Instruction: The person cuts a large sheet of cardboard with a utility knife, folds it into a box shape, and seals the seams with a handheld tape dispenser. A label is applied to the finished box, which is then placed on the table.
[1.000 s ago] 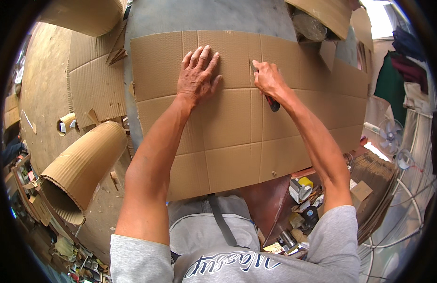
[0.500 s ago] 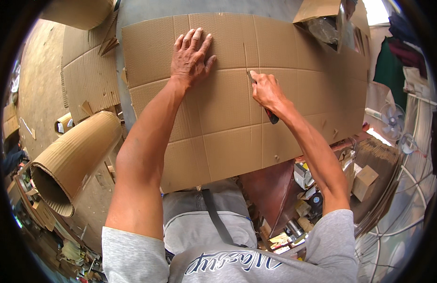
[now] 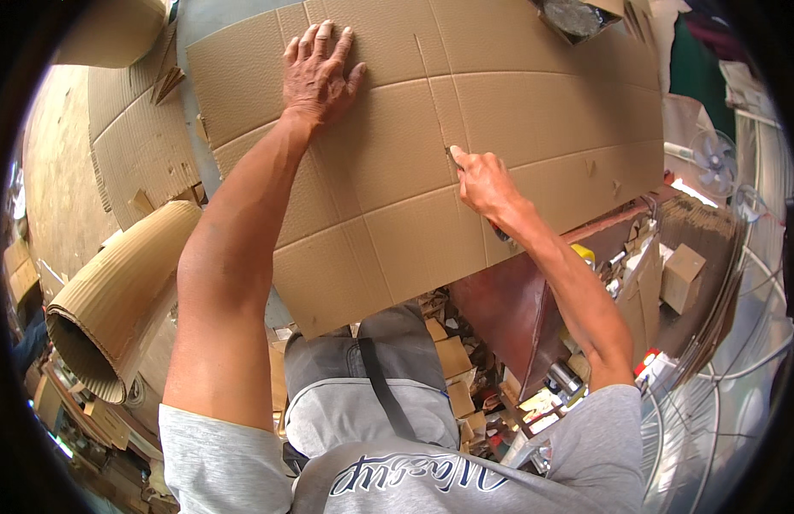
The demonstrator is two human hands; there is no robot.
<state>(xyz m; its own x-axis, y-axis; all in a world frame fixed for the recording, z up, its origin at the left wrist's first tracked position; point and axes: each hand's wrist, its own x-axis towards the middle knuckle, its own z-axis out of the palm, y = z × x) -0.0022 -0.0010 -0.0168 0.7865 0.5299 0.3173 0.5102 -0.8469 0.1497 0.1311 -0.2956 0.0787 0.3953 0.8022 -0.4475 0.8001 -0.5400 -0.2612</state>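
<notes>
I have the left hand (image 3: 321, 81) spread flat on the cardboard (image 3: 542, 120), likely to steady it; the right hand (image 3: 488, 184) is wrapped around a knife (image 3: 500, 232), probably for control, its tip at the near end of a slit (image 3: 422, 64). The cardboard lies across a grey table (image 3: 210, 12). Around it I see a roll (image 3: 131, 291) left, a fan (image 3: 715, 163) right, scraps (image 3: 453, 356) below.

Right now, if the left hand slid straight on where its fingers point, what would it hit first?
Nothing that shows: the left hand has only flat cardboard ahead up to the picture's top edge. Can't tell beyond that.
</notes>
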